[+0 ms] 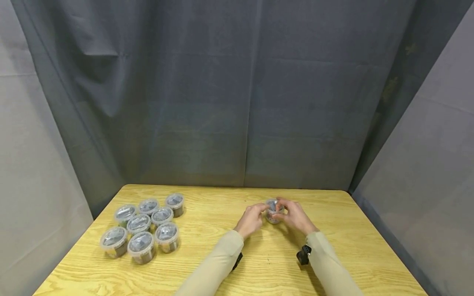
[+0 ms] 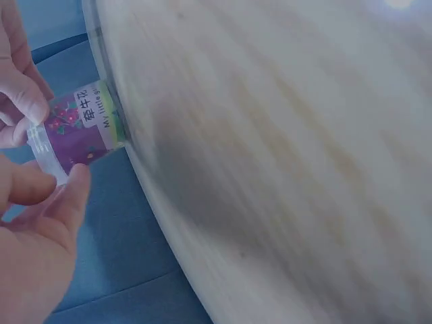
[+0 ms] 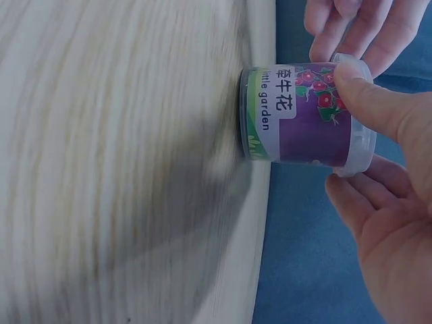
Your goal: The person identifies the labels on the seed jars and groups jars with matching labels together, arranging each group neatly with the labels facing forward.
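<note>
A small clear plastic tub with a lid (image 1: 273, 218) stands upright towards the back of the table, between both hands. Its purple label (image 3: 307, 115) shows red flowers, Chinese characters and the words "little garden". My right hand (image 1: 294, 216) grips the tub near its top, thumb across the front of the lid rim (image 3: 361, 145) and fingers on the right side. From the left, my left hand (image 1: 252, 220) pinches the tub at its rim; in the left wrist view its fingertips (image 2: 79, 177) meet the tub's side.
Several similar lidded tubs (image 1: 140, 242) stand grouped on the left part of the wooden table (image 1: 207, 230). A dark grey curtain (image 1: 207, 102) hangs behind the table, with pale panels on both sides. Black wrist cameras (image 1: 303, 255) sit below the sleeves.
</note>
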`<act>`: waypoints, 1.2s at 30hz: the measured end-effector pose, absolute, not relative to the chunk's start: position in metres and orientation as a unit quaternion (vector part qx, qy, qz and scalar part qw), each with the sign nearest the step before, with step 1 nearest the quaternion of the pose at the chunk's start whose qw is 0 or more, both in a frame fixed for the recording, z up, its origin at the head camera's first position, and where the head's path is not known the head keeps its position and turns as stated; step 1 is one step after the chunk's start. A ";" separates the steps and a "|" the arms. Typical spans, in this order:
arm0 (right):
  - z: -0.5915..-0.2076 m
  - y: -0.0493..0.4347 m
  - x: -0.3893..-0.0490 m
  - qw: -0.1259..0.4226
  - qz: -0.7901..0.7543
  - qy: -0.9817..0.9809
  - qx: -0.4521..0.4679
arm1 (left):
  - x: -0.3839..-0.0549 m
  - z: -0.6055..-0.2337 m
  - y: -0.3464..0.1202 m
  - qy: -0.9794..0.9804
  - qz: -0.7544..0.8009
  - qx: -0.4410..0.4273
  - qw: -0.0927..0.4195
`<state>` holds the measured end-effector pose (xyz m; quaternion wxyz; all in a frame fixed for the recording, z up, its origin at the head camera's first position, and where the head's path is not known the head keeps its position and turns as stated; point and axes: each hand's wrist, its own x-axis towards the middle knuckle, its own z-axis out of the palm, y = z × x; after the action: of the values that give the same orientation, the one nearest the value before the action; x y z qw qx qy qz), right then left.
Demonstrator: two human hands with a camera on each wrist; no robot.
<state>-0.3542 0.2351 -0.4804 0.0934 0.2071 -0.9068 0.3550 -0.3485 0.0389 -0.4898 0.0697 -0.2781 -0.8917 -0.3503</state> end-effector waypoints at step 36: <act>-0.481 0.250 -0.360 0.062 0.337 -0.920 0.189 | -0.348 -0.483 0.039 -0.914 -0.303 -0.268 -0.002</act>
<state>-0.3601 0.2503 -0.4812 0.0619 0.1891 -0.9202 0.3371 -0.3478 0.0394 -0.4834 -0.0018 -0.2684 -0.9144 -0.3030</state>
